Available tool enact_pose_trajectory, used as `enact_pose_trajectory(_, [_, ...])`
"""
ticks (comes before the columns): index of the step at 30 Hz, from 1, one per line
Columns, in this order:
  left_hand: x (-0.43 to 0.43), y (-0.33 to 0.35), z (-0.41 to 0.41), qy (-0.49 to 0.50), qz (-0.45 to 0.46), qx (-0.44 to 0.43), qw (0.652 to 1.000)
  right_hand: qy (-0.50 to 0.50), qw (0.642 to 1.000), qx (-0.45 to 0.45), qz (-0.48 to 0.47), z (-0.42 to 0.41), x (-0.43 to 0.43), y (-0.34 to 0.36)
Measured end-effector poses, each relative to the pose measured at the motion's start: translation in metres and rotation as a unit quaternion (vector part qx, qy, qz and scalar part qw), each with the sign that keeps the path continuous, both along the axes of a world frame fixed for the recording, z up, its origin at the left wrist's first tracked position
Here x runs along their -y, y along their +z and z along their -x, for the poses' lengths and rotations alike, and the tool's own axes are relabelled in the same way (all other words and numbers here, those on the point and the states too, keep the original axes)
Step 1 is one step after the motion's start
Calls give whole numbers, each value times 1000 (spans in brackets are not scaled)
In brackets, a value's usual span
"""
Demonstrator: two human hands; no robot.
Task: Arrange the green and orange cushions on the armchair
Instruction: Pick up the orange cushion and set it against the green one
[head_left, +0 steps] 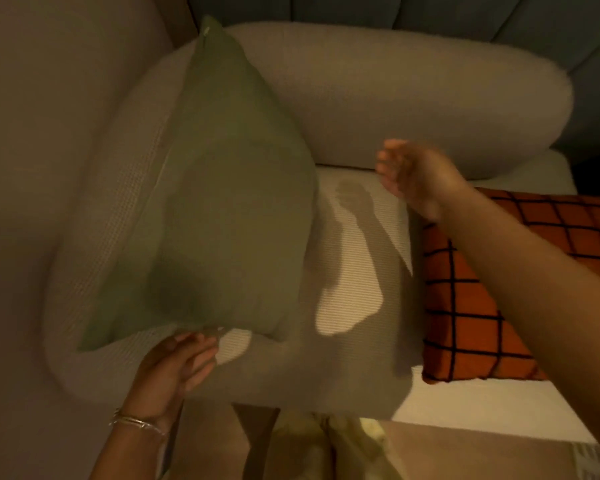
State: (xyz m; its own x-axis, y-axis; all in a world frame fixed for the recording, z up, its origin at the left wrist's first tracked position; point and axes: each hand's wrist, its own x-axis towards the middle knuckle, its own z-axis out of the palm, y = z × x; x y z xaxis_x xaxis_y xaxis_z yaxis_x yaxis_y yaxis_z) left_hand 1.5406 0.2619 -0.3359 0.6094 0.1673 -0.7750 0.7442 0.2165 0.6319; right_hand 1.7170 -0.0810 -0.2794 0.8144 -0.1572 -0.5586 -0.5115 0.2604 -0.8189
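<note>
The green cushion [215, 202] stands on edge at the left of the cream armchair [395, 98], leaning against its left arm. My left hand [177, 365] pinches the cushion's lower edge from below. My right hand [413, 174] hovers over the seat to the right of the green cushion, fingers apart and holding nothing. The orange cushion with a black grid [471, 306] lies flat on the right side of the seat, partly hidden under my right forearm.
The seat's middle [354, 258] between the two cushions shows my hand's shadow. A dark padded panel [430, 12] runs behind the chair. A wooden chair leg [257, 434] and the floor show below the seat's front edge.
</note>
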Motion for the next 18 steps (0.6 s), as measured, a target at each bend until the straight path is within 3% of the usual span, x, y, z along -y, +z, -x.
enact_pose_trajectory(8, [68, 62, 36, 28, 129, -59, 990, -158, 976, -94, -118, 194, 80, 48])
enact_pose_trajectory(12, [121, 96, 60, -4, 108, -46, 993, -211, 958, -70, -184, 277, 109, 74])
enact_pose_trajectory(18, [198, 129, 125, -42, 78, -24, 996, -171, 966, -50, -190, 380, 155, 109])
